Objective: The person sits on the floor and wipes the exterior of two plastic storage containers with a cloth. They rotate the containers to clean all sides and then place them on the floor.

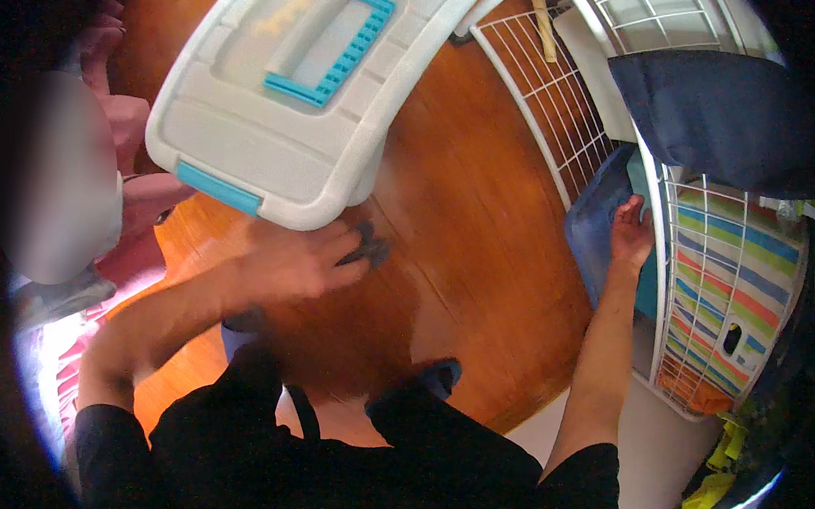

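My left hand (pixel 304 262) reaches across the wooden floor, just below the front end of a white lidded storage box (pixel 249 150). Its fingers are closed on a small dark object (pixel 372 247), too blurred to name. On the right, my right hand (pixel 631 234) is at the white wire rack, beside a blue plastic bin (pixel 597 216). The palm shows and the fingers are slightly bent and apart, with nothing seen in them. The storage box has a turquoise handle (pixel 328 86) and a turquoise latch (pixel 217 188).
Inside the rack (pixel 659 290) stands a striped multicoloured box (pixel 739 275); dark blue cloth (pixel 718 113) hangs over the rack. A person in pink clothing (pixel 135 218) is close on my left. Wooden floor (pixel 481 194) lies between the storage box and rack.
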Action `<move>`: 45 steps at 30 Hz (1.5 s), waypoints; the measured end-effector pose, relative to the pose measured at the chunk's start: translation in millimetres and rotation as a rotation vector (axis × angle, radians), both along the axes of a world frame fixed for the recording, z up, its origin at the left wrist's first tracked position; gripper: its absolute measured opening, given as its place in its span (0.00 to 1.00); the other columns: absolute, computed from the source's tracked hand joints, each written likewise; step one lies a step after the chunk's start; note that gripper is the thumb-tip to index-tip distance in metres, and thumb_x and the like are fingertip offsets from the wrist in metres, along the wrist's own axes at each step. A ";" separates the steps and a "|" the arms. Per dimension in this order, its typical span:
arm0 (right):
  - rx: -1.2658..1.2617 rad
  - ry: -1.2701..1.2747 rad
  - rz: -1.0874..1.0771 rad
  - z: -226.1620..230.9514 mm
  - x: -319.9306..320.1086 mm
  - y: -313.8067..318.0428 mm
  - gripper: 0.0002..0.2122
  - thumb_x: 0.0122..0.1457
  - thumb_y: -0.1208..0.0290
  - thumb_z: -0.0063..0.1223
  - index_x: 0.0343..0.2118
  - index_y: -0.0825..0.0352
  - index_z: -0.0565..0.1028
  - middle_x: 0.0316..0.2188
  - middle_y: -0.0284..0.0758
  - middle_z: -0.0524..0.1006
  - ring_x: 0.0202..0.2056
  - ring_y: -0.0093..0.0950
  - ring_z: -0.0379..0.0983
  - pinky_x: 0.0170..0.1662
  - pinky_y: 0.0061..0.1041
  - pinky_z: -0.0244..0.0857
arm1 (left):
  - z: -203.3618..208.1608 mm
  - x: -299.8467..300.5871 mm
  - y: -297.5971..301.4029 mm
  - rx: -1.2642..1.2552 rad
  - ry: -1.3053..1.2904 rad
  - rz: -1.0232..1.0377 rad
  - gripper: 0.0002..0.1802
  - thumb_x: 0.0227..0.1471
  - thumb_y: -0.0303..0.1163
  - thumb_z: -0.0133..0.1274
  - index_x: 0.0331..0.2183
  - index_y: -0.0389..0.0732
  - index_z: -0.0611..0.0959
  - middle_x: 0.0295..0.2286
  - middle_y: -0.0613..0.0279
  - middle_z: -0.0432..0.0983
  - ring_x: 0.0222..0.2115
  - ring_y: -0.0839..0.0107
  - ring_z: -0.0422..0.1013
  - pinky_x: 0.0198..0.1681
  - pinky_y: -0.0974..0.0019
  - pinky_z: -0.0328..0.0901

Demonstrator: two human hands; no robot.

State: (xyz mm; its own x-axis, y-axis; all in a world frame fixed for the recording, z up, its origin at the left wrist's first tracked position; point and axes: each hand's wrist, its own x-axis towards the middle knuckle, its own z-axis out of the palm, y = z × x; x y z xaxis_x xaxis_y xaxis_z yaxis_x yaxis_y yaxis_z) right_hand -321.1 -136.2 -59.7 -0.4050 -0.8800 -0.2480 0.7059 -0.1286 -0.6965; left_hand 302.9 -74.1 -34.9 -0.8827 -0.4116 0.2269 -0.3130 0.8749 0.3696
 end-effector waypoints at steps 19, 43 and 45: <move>1.009 2.630 0.055 5.6 -111.0 -13.2 0.18 0.64 0.57 0.37 0.44 0.65 0.74 0.41 0.39 0.75 0.46 0.37 0.71 0.48 0.37 0.65 | -46.1 33.7 -25.4 1.950 1.138 1.055 0.18 0.45 0.24 0.50 0.41 0.32 0.77 0.39 0.54 0.76 0.41 0.60 0.72 0.49 0.59 0.67; 0.423 1.916 -0.238 15.7 -49.6 -20.5 0.13 0.61 0.62 0.47 0.40 0.66 0.77 0.38 0.41 0.79 0.41 0.37 0.76 0.47 0.36 0.70 | -11.9 21.9 -11.7 1.806 0.953 0.971 0.26 0.43 0.18 0.46 0.49 0.30 0.73 0.42 0.50 0.76 0.41 0.59 0.75 0.50 0.59 0.70; 0.297 1.542 -0.245 10.8 -44.7 -6.3 0.14 0.61 0.62 0.48 0.41 0.66 0.77 0.38 0.41 0.80 0.42 0.37 0.76 0.47 0.37 0.70 | -11.3 21.1 -10.1 1.795 0.913 0.989 0.26 0.43 0.18 0.46 0.49 0.29 0.73 0.42 0.50 0.76 0.41 0.60 0.75 0.50 0.60 0.70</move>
State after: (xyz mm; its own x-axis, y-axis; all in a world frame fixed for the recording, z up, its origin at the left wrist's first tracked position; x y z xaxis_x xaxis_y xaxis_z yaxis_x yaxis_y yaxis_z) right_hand -365.8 -142.5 -48.8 -0.5382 -0.7558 0.3730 -0.6866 0.1365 -0.7141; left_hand 323.9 -84.2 -46.1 -0.2402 -0.7008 -0.6717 0.3600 -0.7069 0.6088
